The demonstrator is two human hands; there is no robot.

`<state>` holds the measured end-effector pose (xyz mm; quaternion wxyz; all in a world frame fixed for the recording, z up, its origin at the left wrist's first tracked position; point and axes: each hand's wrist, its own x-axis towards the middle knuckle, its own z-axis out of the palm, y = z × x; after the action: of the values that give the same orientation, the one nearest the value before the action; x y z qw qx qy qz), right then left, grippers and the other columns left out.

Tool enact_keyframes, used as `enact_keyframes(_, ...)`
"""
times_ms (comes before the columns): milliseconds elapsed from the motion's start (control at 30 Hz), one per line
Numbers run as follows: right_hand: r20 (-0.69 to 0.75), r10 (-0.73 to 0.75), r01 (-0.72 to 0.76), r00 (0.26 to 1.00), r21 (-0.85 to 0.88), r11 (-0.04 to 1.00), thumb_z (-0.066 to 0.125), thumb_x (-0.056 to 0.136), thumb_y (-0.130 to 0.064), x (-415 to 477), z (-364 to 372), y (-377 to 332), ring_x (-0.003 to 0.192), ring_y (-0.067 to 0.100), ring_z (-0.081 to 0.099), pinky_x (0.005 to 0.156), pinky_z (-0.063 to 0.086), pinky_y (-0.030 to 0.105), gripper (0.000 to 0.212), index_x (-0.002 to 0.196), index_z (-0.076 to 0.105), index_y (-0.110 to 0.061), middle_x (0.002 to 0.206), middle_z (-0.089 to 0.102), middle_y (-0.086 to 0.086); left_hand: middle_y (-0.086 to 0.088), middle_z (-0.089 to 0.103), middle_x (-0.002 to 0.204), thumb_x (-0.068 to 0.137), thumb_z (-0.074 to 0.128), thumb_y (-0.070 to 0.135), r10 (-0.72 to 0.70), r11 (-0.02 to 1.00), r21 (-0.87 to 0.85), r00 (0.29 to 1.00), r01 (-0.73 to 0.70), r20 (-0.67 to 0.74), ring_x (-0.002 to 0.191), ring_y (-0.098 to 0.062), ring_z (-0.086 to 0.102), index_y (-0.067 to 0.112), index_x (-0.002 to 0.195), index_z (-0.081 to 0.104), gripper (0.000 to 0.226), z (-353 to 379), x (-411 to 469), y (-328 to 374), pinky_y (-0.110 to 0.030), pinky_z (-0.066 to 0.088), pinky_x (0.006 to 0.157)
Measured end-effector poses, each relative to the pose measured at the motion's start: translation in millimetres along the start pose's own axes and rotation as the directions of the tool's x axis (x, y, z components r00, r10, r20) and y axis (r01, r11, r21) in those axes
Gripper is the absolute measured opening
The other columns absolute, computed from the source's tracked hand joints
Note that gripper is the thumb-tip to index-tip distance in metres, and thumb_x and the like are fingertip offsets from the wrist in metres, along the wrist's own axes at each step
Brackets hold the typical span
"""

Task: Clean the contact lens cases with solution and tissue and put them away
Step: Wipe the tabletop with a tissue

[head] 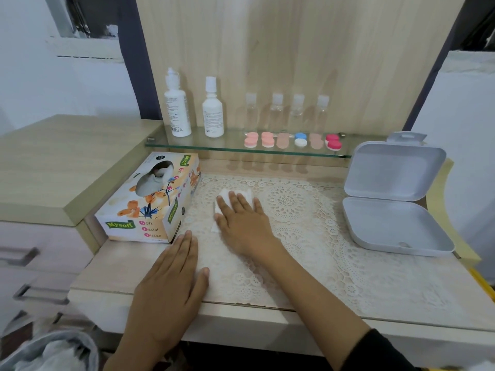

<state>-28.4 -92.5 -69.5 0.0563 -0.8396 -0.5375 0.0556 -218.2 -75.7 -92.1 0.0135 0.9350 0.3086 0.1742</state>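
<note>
Two hands flat, palms down on lace mat (308,210): right hand (241,220), fingers spread, presses tissue (223,199); left hand (171,279) empty, fingers together. Lens cases (292,140) lined left-right along glass shelf (214,145).
</note>
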Motion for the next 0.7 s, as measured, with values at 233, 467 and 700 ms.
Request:
enact_keyframes(233,-0.015,-0.010,0.011,1.000,0.061,0.998,0.009,0.103,-0.042,-17.7,-2.7,20.3,0.146,0.017,-0.011,0.118,-0.008,0.034,0.057,0.152,-0.004,-0.016,0.159,-0.011,0.007,-0.006,0.041,0.144,0.094,0.025,0.045,-0.007,1.000,0.004,1.000,0.007,0.016,0.131,-0.013,0.037,0.004,0.138,0.043,0.063,-0.9,-0.3,0.5,-0.020,0.013,0.106)
enact_keyframes(467,-0.006,-0.138,0.138,0.990,0.051,0.989,0.009,0.101,-0.046,-90.7,-2.2,29.3,0.144,0.009,-0.018,0.119,-0.009,0.030,0.060,0.151,-0.009,-0.018,0.158,-0.016,-0.001,-0.006,0.042,0.143,0.093,0.026,0.044,-0.009,1.000,-0.007,1.000,0.009,0.021,0.130,-0.013,0.038,0.004,0.137,0.044,0.062,-3.0,-1.5,2.3,-0.019,0.011,0.106)
enact_keyframes(700,-0.028,0.082,-0.081,0.996,0.028,0.996,0.005,0.099,-0.050,-93.7,-9.1,80.1,0.144,0.011,-0.016,0.120,-0.005,0.032,0.062,0.150,-0.011,-0.019,0.157,-0.015,-0.002,-0.006,0.042,0.143,0.094,0.025,0.044,-0.001,1.000,-0.030,0.999,0.002,0.042,0.131,-0.012,0.038,0.003,0.135,0.045,0.061,-4.2,-1.4,2.0,-0.012,0.004,0.109)
